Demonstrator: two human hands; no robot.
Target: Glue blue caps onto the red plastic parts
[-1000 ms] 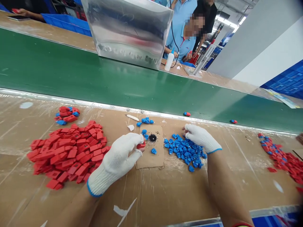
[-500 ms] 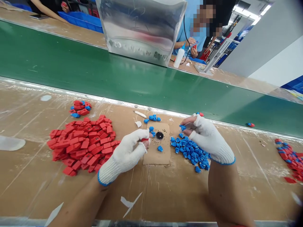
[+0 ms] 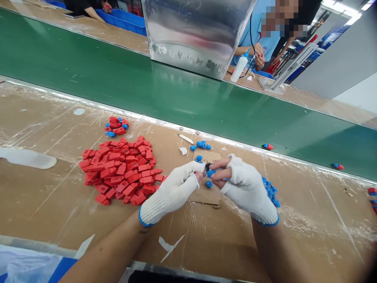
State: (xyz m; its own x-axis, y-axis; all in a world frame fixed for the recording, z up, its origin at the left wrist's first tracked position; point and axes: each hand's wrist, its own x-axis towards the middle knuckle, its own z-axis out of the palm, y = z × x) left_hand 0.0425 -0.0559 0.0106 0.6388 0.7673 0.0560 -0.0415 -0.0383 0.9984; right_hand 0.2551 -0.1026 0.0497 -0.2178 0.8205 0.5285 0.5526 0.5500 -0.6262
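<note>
My left hand [image 3: 176,184], in a white fingerless glove, is closed at the fingertips. A red block showed between them a moment earlier; the fingers now mostly hide it. My right hand [image 3: 246,186], gloved the same way, pinches a small blue plastic piece [image 3: 210,173] right at the left fingertips. Both hands meet above a cardboard pad [image 3: 203,196] with a black round disc [image 3: 207,166] on it. Loose blue pieces [image 3: 209,184] lie on the pad. A heap of red plastic blocks [image 3: 123,171] is left of my left hand; the blue heap [image 3: 271,191] is partly behind my right.
A small pile of red-and-blue pieces [image 3: 117,126] sits behind the red heap. A white pen-like tool [image 3: 185,138] lies near the green belt [image 3: 118,86], which carries joined red-and-blue pieces [image 3: 268,146]. Across it stand a metal panel [image 3: 197,35], a bottle [image 3: 239,68] and other people.
My right hand has moved left from the blue heap, bringing a blue piece to my left hand's fingertips. The whole view has shifted. A joined piece on the belt shows further right.
</note>
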